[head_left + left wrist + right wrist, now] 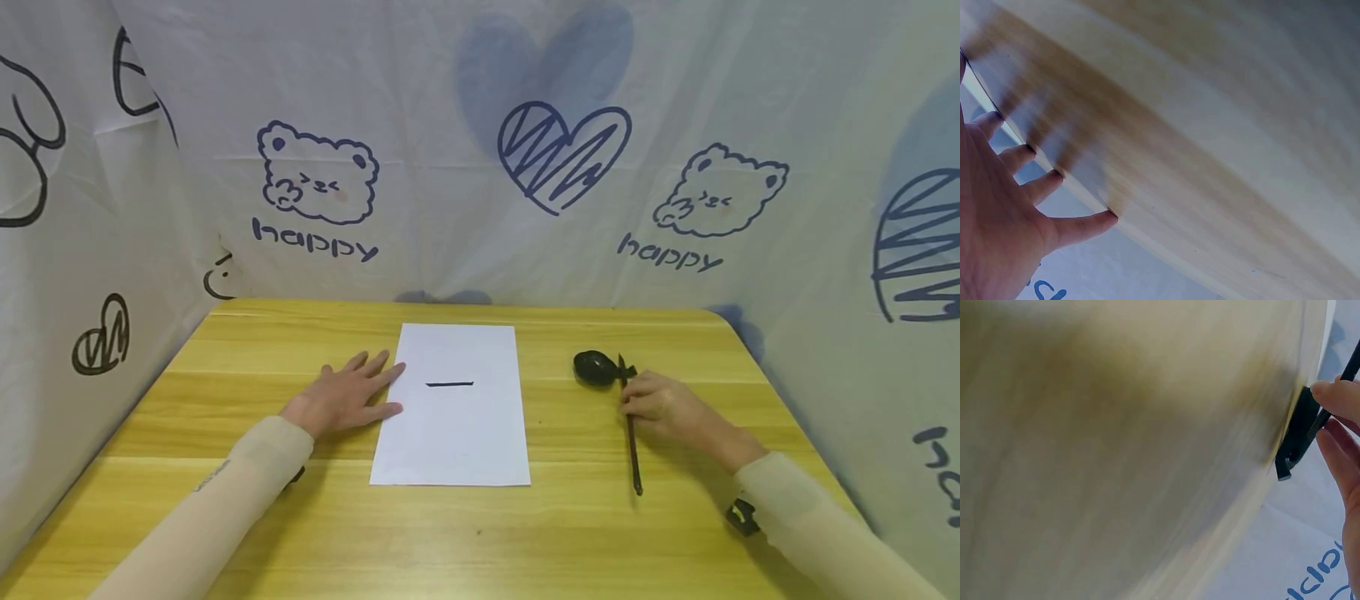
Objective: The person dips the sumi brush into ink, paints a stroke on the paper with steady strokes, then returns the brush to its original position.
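Observation:
A white sheet of paper (453, 442) bears one short black horizontal stroke (450, 384). My left hand (345, 396) lies with fingers spread at the sheet's left edge, its thumb and a fingertip over the paper. In the left wrist view the fingers of that left hand (1004, 206) look straight and hold nothing. To the right, my right hand (663, 408) pinches a thin dark brush (632, 450) by its shaft. The brush's upper end is at the right end of a black oval ink dish (595, 367); whether they touch I cannot tell. The right wrist view shows the dish (1302, 422) beside the brush.
Everything lies on a yellow wood-grain table (315, 533). White cloth (442, 225) with drawn bears, hearts and lettering hangs behind the table and at both sides. A dark wrist device (742, 517) shows under the right sleeve.

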Demonstrator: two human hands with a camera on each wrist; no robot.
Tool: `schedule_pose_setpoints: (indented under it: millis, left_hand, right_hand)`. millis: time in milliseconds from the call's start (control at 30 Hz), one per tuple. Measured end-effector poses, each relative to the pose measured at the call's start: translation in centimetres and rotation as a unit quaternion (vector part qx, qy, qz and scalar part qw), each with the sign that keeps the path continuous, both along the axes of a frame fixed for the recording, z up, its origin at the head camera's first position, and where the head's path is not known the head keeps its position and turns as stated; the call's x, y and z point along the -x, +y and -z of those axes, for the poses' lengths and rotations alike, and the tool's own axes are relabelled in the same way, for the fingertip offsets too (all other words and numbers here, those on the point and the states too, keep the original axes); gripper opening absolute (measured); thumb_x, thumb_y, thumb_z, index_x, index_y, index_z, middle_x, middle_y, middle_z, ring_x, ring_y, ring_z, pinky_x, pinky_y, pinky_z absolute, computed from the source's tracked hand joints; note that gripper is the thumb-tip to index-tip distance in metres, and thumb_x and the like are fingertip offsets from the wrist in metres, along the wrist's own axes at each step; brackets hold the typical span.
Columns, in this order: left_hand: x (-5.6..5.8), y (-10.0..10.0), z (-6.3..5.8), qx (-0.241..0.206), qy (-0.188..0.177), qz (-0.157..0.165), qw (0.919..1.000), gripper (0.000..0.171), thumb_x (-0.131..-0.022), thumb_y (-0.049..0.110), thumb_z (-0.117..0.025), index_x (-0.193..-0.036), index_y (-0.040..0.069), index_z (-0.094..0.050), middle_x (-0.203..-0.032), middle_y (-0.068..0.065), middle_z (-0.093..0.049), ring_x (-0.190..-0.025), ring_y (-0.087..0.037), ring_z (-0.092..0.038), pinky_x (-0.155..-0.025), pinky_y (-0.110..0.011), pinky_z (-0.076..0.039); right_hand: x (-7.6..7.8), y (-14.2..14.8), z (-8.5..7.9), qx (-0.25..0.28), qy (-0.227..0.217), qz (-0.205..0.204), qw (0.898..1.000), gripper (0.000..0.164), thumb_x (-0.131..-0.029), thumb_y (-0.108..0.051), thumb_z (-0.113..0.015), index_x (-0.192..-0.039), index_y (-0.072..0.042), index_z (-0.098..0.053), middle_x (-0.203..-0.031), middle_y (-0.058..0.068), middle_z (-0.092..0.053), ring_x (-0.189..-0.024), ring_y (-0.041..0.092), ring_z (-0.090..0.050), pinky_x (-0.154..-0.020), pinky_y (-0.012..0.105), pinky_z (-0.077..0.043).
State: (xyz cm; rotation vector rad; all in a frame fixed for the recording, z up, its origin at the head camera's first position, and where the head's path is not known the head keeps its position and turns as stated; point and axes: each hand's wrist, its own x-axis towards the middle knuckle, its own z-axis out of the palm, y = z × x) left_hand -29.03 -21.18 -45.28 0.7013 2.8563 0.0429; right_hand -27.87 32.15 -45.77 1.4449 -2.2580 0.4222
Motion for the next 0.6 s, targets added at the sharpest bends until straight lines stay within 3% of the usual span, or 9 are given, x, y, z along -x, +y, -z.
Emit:
schedule_pose_setpoints:
  millis: [167,600]
  left_hand:
    - [-0.14,0.06,-0.08,0.000,0.004,0.002,1.0000,0.080,-0.101,0.071,-0.039,-0.165,0.025,-0.027,-0.172,-0.017,-0.024,-0.154,-0.051,-0.028,-0.107,-0.085,-0.028]
    - [-0.07,0.10,-0.20,0.000,-0.002,-0.002,1.0000,0.079,-0.101,0.070,-0.041,-0.165,0.026,-0.027,-0.172,-0.016,-0.023,-0.155,-0.049,-0.027,-0.109,-0.085,-0.027]
  right_hand:
    - [-0.19,-0.13,0.46,-0.023,-0.025,0.026,0.999,0.028,-0.067,0.008,-0.086,-0.090,-0.008,-0.082,-0.096,0.006,-0.077,-0.091,0.023,-0.068,-0.078,0.041,-0.061]
    - [-0.32,-0.19,0.35,-0.041,-0.048,0.042,0.997,0.029,-0.067,0.010,-0.086,-0.091,-0.008,-0.082,-0.097,0.005,-0.078,-0.095,0.023,-0.068,-0.081,0.041,-0.061]
